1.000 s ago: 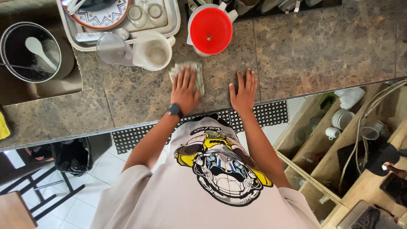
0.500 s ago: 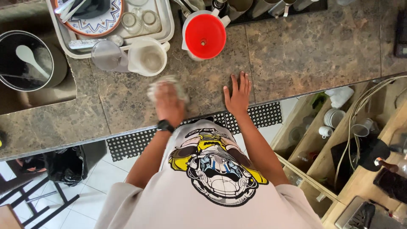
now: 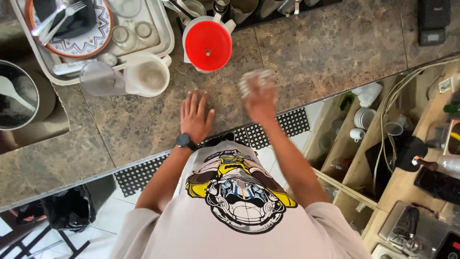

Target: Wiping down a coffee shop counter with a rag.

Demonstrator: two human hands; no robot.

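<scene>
From the head view, the person leans over the mottled stone surface (image 3: pixel 326 52). The left hand (image 3: pixel 194 115), a dark watch (image 3: pixel 183 141) on its wrist, lies flat with its fingers (image 3: pixel 192 98) spread wide and holding nothing. The right hand (image 3: pixel 261 98) is blurred; its fingers look curled over a pale crumpled cloth (image 3: pixel 254 79) pressed to the surface, though the blur hides how tight the hold is. The cloth sits just beside a red funnel (image 3: pixel 208 45) perched in a white jug (image 3: pixel 225 21). To my eye that is the weak spot: a wide sweep towards it could clip the jug and tip the funnel off. Further left, a white cup (image 3: pixel 147 74) and a clear glass (image 3: pixel 98 79) lie at the tray's (image 3: pixel 165 33) edge, where a careless elbow could send them rolling.
</scene>
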